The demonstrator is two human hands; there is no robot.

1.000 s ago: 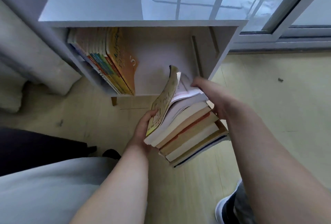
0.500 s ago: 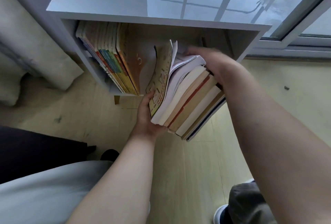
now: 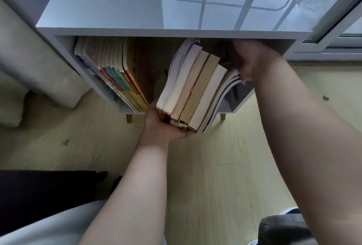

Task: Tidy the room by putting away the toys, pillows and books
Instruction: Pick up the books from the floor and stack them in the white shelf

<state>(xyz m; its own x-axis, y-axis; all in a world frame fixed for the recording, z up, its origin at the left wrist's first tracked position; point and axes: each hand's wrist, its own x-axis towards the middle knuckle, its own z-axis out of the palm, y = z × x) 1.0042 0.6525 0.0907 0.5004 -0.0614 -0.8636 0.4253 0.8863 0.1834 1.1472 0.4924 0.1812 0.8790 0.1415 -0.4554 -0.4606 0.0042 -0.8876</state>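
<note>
A stack of several worn paperback books (image 3: 193,86), turned upright on edge, sits partly inside the opening of a low white bookshelf (image 3: 137,7). My left hand (image 3: 162,125) cups the stack's near bottom end from below. My right hand (image 3: 252,58) reaches into the shelf and holds the stack's right side, its fingers hidden in the dark interior. A row of colourful thin books (image 3: 115,74) leans against the shelf's left wall, with a gap between it and the held stack.
The shelf stands on short wooden legs (image 3: 129,118) over a pale wood floor (image 3: 221,166). A grey cushion or sofa edge (image 3: 39,72) lies to the left. A sliding window frame (image 3: 333,35) runs at the right. My knees show at the bottom.
Both hands have lifted the stack forward into the shelf opening and turned it more upright. The loose yellow cover that flapped on the left no longer shows.
</note>
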